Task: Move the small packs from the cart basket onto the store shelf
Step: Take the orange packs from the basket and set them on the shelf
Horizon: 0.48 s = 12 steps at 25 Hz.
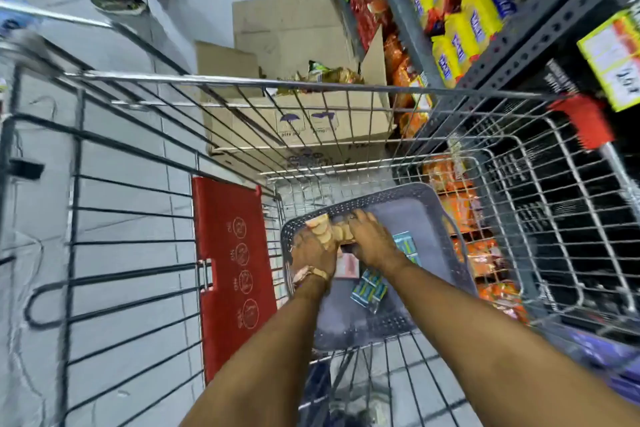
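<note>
Both hands, left hand (313, 246) and right hand (372, 239), close around biscuit packs (341, 231) inside the grey basket (446, 229) (light, crinkly, probably crushable), best gripped across their long sides.

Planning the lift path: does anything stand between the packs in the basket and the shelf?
Yes. The cart's wire side wall rises between the grey basket and the shelf to the right, so the biscuit packs under both hands must go up over it.
</note>
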### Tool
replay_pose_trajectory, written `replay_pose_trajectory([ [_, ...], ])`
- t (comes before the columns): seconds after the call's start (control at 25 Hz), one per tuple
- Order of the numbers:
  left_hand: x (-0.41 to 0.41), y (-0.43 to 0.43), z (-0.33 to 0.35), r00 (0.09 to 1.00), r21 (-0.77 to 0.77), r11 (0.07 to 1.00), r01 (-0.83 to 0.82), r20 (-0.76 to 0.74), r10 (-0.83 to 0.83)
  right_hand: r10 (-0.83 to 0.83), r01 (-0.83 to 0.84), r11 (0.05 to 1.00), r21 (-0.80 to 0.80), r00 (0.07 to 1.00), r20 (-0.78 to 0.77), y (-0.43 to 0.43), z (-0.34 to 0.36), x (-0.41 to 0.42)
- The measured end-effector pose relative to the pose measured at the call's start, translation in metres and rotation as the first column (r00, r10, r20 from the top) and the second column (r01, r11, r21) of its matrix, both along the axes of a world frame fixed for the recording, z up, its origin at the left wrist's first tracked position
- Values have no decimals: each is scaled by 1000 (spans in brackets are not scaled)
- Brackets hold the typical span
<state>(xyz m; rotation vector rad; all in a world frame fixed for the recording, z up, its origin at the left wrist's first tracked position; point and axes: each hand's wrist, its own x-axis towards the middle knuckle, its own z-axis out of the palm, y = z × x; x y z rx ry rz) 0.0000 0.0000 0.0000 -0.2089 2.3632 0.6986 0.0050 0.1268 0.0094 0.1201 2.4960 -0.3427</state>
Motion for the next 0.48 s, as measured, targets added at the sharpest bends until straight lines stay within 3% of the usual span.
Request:
replay_pose_trajectory([
  [0.16, -3, 4, -18, 966, -36, 968, -250, 50, 252, 92, -90, 993, 75, 995, -36, -3, -27, -14],
  [0.28, 1, -3, -32, 971, 0, 975, -224, 84, 223, 79, -77, 993, 86, 997, -20, 4, -31, -12],
  [0.4, 3, -4, -23, 966, 90, 962, -256, -4, 258, -167, 168, 985, -32, 986, 24, 17, -16, -2],
  [0.48, 6, 0, -7, 942, 174, 926, -334, 18, 336, -424, 433, 883, -180, 901, 88, 26, 3, 7],
])
